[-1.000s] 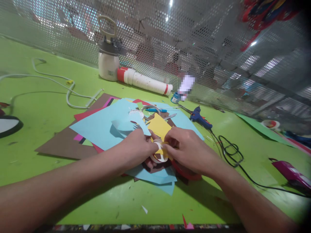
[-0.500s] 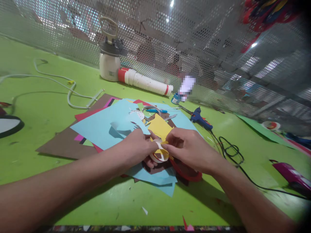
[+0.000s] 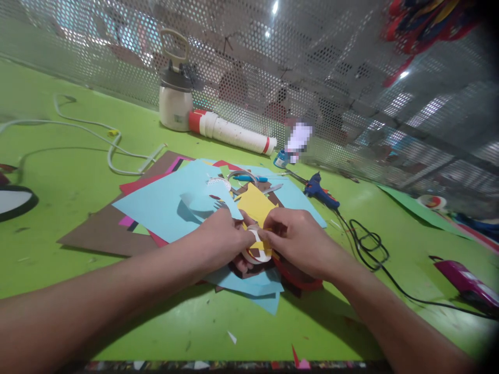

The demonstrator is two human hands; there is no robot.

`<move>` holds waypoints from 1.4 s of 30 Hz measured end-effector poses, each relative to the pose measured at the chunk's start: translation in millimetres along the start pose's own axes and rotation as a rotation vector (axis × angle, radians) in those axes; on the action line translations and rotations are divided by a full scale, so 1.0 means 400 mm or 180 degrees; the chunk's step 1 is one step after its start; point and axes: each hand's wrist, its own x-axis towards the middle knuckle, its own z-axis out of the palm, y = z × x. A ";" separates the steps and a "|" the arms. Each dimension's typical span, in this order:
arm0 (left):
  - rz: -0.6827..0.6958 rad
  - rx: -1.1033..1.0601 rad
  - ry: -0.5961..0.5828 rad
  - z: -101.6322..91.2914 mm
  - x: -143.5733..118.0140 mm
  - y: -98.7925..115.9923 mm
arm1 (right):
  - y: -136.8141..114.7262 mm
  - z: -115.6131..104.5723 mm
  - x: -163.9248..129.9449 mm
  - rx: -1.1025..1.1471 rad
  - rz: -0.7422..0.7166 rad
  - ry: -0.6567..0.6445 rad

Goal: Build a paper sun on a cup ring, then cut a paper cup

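Observation:
My left hand [image 3: 220, 240] and my right hand [image 3: 298, 240] meet over a pile of coloured paper sheets [image 3: 163, 205]. Between them sits a white roll of tape [image 3: 258, 248], gripped by my left hand on its left side. My right hand pinches a white strip at the roll's top with thumb and forefinger. A yellow paper piece [image 3: 255, 203] lies just beyond the roll, partly under my fingers. Brown and red paper scraps show beneath the roll.
A white jug [image 3: 175, 101] and a white tube [image 3: 230, 132] stand near the perforated metal screen. A blue glue gun [image 3: 319, 191] with a black cord [image 3: 370, 246] lies at the right, a magenta stapler [image 3: 463, 280] farther right. A white cable [image 3: 97, 137] runs on the green table [image 3: 58, 171].
My hands have barely shifted; the right thumb and forefinger closed in slightly on the strip at the roll's top.

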 end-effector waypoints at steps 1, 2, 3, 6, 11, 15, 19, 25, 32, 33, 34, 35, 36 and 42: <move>-0.0019 0.0031 0.0018 0.000 -0.001 0.002 | -0.001 0.000 -0.001 0.0017 0.0018 -0.0004; -0.0046 0.0075 0.0044 0.000 -0.003 0.006 | -0.002 -0.001 -0.002 0.0052 0.0034 -0.0009; -0.0076 0.0109 0.0073 0.000 -0.005 0.009 | -0.002 -0.005 -0.003 0.0114 0.0038 -0.0031; -0.0168 0.0000 0.0110 -0.002 -0.006 0.013 | 0.001 -0.025 -0.004 0.0371 0.0012 0.0037; -0.0131 -0.0567 -0.0032 -0.012 0.008 -0.005 | 0.027 -0.064 -0.006 0.0797 0.0007 0.0587; -0.0085 -0.0763 -0.0025 -0.017 0.010 -0.007 | 0.035 -0.072 -0.028 0.0783 -0.0533 0.0703; 0.0099 -0.0930 -0.0038 -0.018 0.005 -0.002 | 0.026 -0.059 -0.056 0.0640 -0.1145 0.0483; 0.0223 -0.1038 0.0007 -0.022 0.006 -0.004 | 0.027 -0.043 -0.060 0.0341 -0.1285 0.0398; 0.0161 -0.0886 0.0100 -0.016 0.003 0.014 | 0.040 -0.044 -0.046 0.0664 -0.0759 0.0924; 0.0124 -0.0830 0.0124 -0.012 0.001 0.016 | 0.039 -0.042 -0.043 0.0712 -0.0631 0.0938; 0.0081 -0.0764 0.0150 -0.008 -0.001 0.018 | 0.037 -0.038 -0.041 0.0747 -0.0529 0.0918; 0.0046 -0.0682 0.0174 -0.003 -0.004 0.019 | 0.035 -0.035 -0.038 0.0776 -0.0458 0.0885; 0.0023 -0.0599 0.0179 0.001 -0.006 0.020 | 0.032 -0.030 -0.037 0.0801 -0.0414 0.0839; 0.0125 -0.0381 0.0106 0.010 -0.011 0.016 | 0.021 -0.010 -0.036 0.0715 -0.0443 0.0725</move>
